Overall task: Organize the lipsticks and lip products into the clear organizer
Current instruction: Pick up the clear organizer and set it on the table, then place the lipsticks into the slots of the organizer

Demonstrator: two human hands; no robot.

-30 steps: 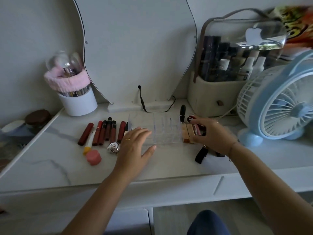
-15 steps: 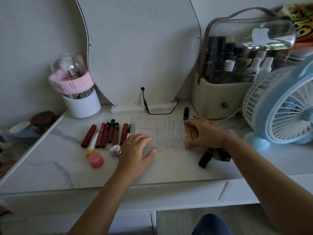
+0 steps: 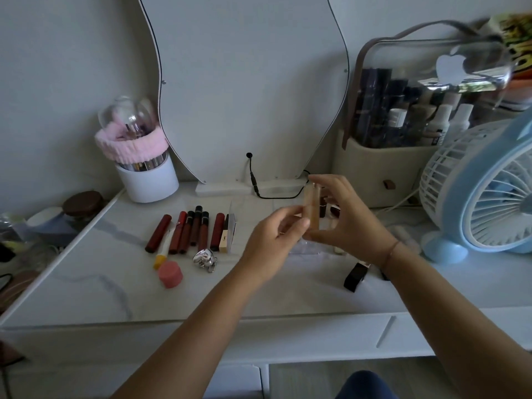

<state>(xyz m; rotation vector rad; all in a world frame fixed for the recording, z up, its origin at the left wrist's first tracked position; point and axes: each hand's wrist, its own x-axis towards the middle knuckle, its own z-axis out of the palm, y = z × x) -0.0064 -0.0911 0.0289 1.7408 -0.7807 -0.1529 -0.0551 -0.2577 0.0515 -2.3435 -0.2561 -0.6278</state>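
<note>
Above organizer [image 3: 309, 249], hands now raising tan tubes [image 3: 312, 208]

Tabletop [image 3: 86, 283] glossy marble-look – organizer [image 3: 305, 249] clear plastic – headband [image 3: 131, 145] fluffy pink cloth

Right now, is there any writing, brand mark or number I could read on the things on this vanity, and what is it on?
No text can be read with certainty.
Gold-and-black lipstick: a dark interlaced monogram, too small to spell out.
Red lip tube: a small round mark, unreadable.
Bottles in the clear-lidded case: labels blurred.
Clear lid: a white apple-shaped sticker, no words.
Colourful item at top right: large lettering, cut off and blurred.
</note>
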